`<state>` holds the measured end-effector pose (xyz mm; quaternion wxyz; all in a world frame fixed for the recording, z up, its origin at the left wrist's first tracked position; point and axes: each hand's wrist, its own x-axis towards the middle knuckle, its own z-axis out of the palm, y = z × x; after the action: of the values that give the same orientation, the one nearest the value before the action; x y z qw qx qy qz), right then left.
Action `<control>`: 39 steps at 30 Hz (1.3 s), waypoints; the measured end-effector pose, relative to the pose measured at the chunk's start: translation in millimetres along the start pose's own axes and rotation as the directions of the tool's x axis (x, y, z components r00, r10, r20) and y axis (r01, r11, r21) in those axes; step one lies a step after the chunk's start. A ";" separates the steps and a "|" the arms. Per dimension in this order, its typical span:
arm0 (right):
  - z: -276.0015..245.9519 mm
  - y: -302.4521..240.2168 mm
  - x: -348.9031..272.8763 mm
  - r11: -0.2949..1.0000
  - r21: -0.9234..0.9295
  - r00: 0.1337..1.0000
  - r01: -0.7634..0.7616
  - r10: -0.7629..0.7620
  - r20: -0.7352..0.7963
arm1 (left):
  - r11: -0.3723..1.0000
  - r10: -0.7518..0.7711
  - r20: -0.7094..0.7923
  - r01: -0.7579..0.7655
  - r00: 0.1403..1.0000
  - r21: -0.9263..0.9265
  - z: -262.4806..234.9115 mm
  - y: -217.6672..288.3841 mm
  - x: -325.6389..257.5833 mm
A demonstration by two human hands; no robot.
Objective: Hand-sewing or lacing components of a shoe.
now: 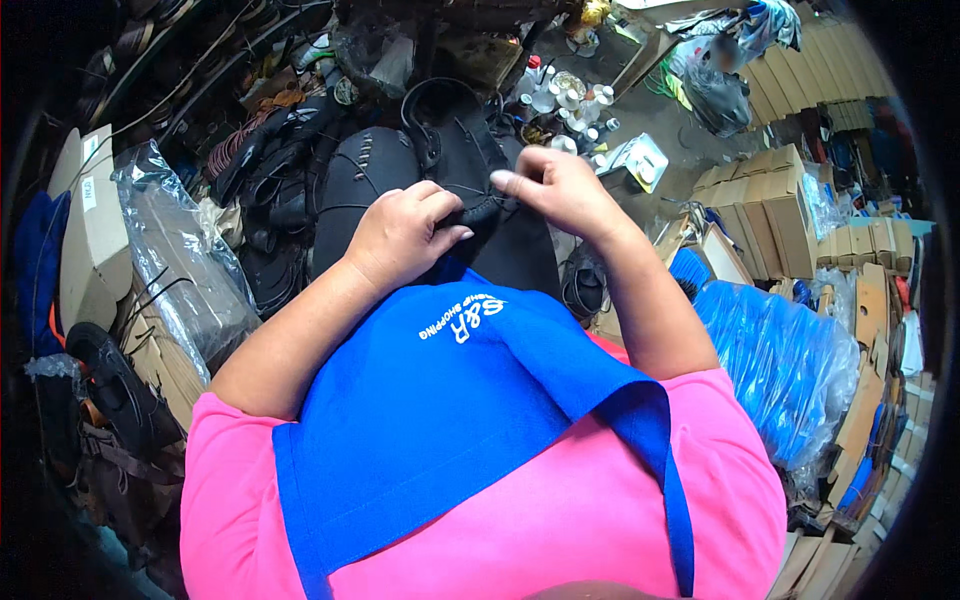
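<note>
On my lap lies a black shoe-like piece [428, 150] with a curved strap or rim at its far end. I cannot make out its exact kind against my black trousers. My left hand [405, 228] is closed, fingers curled over its near part. Thumb and forefinger of my right hand [560, 190] are pinched beside the piece's right edge, with a thin dark cord [467, 190] running between the two hands. What lies inside the right fingers is mostly hidden. Pale stitches or pins [365, 155] show on the dark cloth over my left thigh.
Black footwear parts [275, 190] heap up at the left, beside a plastic-wrapped stack [185, 250]. Several bottles and jars [570, 105] stand ahead right. A blue plastic-wrapped bundle [770, 365] and cardboard boxes [755, 215] crowd the right. My blue apron [400, 400] covers my front.
</note>
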<state>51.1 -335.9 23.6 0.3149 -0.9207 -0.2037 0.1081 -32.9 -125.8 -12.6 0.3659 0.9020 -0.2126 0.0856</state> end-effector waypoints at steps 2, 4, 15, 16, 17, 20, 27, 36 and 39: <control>0.1 -1.6 -4.6 0.984 0.021 0.934 -0.179 0.163 0.319 | 1.000 0.002 0.017 -0.003 1.000 0.022 0.1 -1.4 0.6; 0.9 -4.4 -6.6 0.992 0.026 0.948 -0.121 0.108 0.301 | 0.999 0.007 0.029 -0.008 1.000 0.047 0.2 -1.1 -0.2; -38.8 18.7 -41.6 0.887 0.441 0.966 -0.139 0.025 0.256 | 0.975 -0.156 0.068 0.165 0.985 -0.147 -20.4 -12.8 24.1; -26.8 21.0 -39.5 0.863 0.470 0.961 -0.184 0.058 0.269 | 0.991 -0.115 0.014 0.116 0.993 -0.063 -24.1 -16.0 27.9; -14.5 22.5 -37.2 0.890 0.449 0.971 -0.083 -0.029 0.237 | 0.989 -0.147 0.049 0.146 0.988 0.010 -25.6 -17.1 29.2; 11.3 24.8 -30.2 0.936 0.351 0.983 0.028 -0.089 0.159 | 0.997 -0.050 0.069 0.054 0.996 -0.053 -25.4 -19.5 36.5; 2.3 24.8 -26.0 0.982 0.139 0.986 0.126 -0.109 -0.124 | 0.979 0.108 0.291 -0.052 0.951 -0.196 -6.7 -28.0 73.9; -1.9 21.6 -25.4 0.987 0.144 0.998 0.068 -0.070 0.006 | 0.944 0.083 0.644 0.147 0.761 -0.295 -15.3 -45.4 91.1; 0.2 19.6 -22.1 0.986 0.141 0.995 0.091 -0.095 0.022 | 0.942 0.095 0.685 0.156 0.723 -0.296 -18.2 -49.6 92.4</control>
<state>37.3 -359.7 12.8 0.3804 -0.8842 -0.2427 0.1207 72.0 -110.9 -1.8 0.4085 0.7967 -0.3297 -0.2994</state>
